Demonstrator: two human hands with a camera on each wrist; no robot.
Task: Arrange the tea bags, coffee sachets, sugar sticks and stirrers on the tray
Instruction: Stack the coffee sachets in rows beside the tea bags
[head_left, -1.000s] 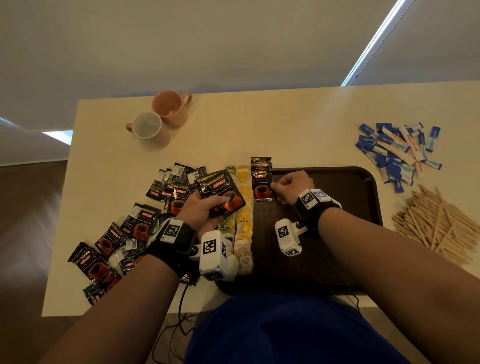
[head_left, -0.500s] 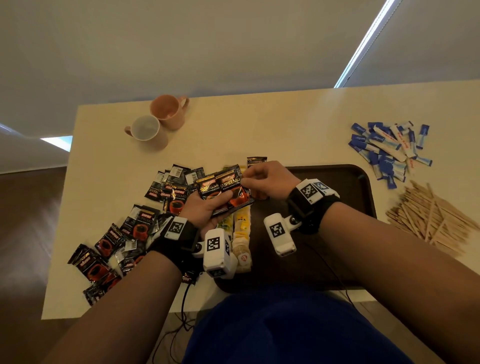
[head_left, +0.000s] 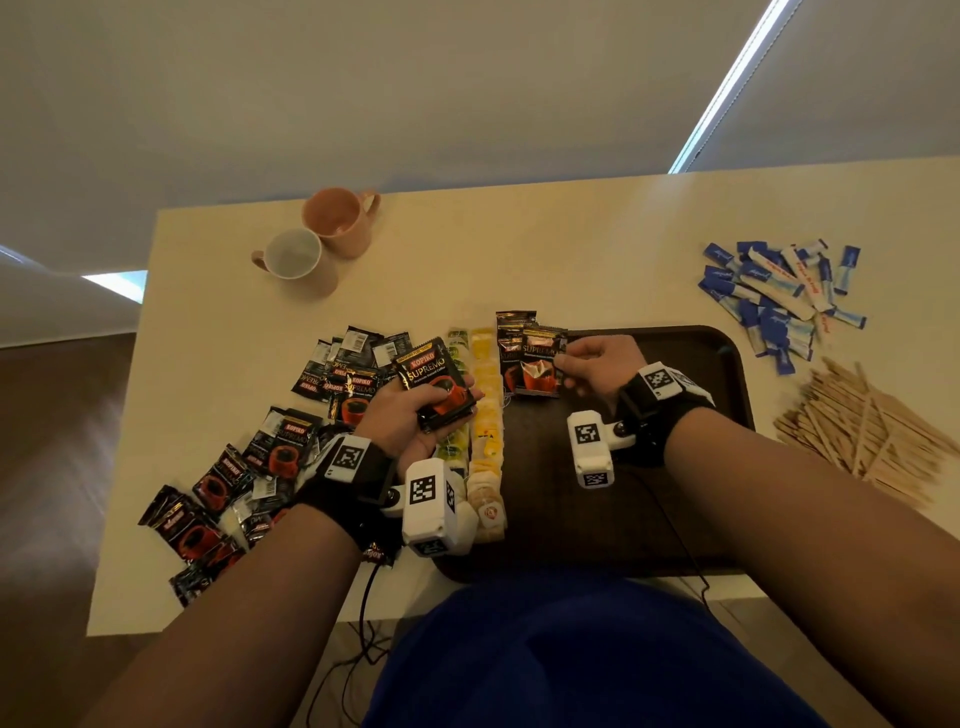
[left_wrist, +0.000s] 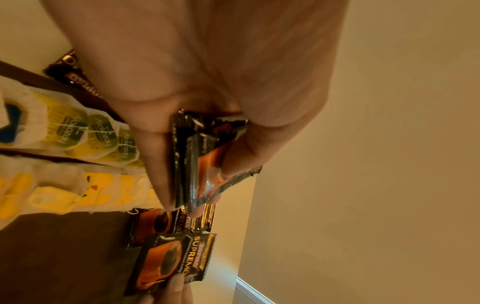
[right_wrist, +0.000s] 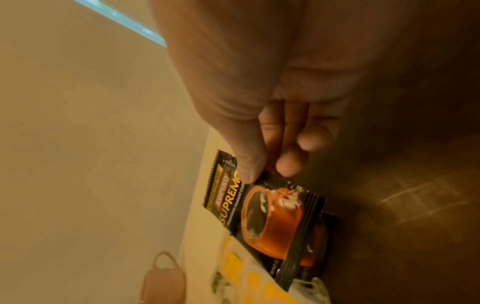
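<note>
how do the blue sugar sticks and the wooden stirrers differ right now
The blue and white paper sugar sticks are short printed packets; the pale wooden stirrers are long, thin, bare slats. The sugar sticks lie farther back on the table, the stirrers nearer the person. Both sit in loose heaps right of the dark brown tray, not yet on it.

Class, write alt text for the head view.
Right hand pinches a coffee sachet over a dark tray beside rows of tea bags; left hand holds more sachets. Sugar sticks and stirrers wait aside.

Dim warm light, blurred wrist views, wide-angle edge distortion.
</note>
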